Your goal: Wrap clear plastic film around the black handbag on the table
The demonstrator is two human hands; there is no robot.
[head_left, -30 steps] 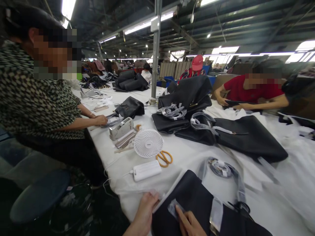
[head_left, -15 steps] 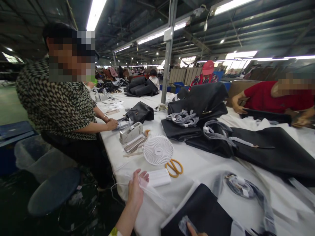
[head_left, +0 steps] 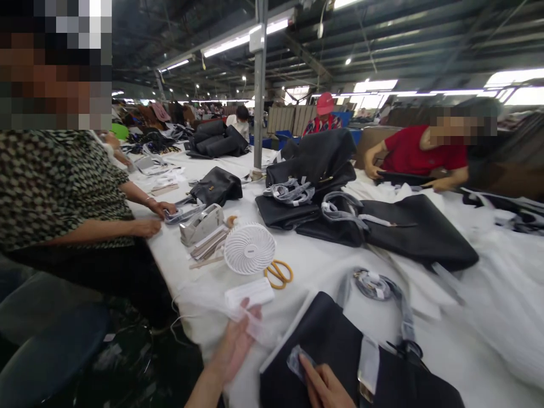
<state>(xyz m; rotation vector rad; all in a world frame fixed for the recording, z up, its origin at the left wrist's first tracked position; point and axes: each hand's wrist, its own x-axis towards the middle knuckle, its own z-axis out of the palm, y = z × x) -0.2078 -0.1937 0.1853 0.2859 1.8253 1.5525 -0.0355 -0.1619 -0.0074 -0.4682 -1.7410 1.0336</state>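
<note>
Left hand (head_left: 238, 343) pinches a clear plastic film (head_left: 255, 328) at the table edge. Right hand (head_left: 325, 385), fingers loosely extended, presses another clear wrap (head_left: 297, 360) on the black bag (head_left: 335, 340)

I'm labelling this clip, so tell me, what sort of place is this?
Most likely a handbag factory's finishing or packing floor. Black bags with plastic-wrapped handles lie along a long white-covered table, several people work at it on both sides, and a tape dispenser and scissors sit by a small fan, under strip lights.

A clear plastic sheet (head_left: 250, 323) is pinched by the left hand (head_left: 236, 340) beside a white power bank (head_left: 250, 293). A black bag (head_left: 340, 362) is pressed by the right hand (head_left: 325, 385) on the white table (head_left: 323, 272).
</note>
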